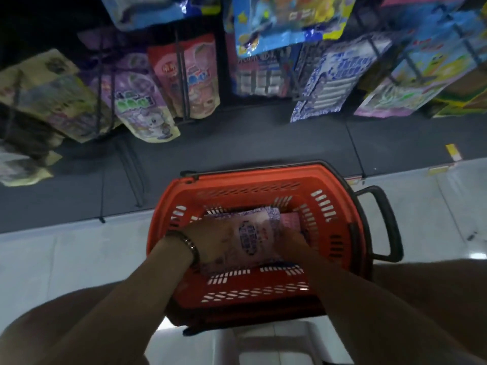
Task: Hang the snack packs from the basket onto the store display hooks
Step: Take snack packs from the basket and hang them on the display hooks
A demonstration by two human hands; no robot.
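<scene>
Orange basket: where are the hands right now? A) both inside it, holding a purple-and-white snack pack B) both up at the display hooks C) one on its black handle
A: the left hand and right hand are both down in the orange basket, holding the purple-and-white snack pack.

No legible text on snack packs (255,238)

The pack (253,241) in the grip is pale lilac with dark purple print. The basket (250,177) around the grip is orange-red with a black handle (391,222); just right of the grip lies a pink pack (290,219).
</scene>
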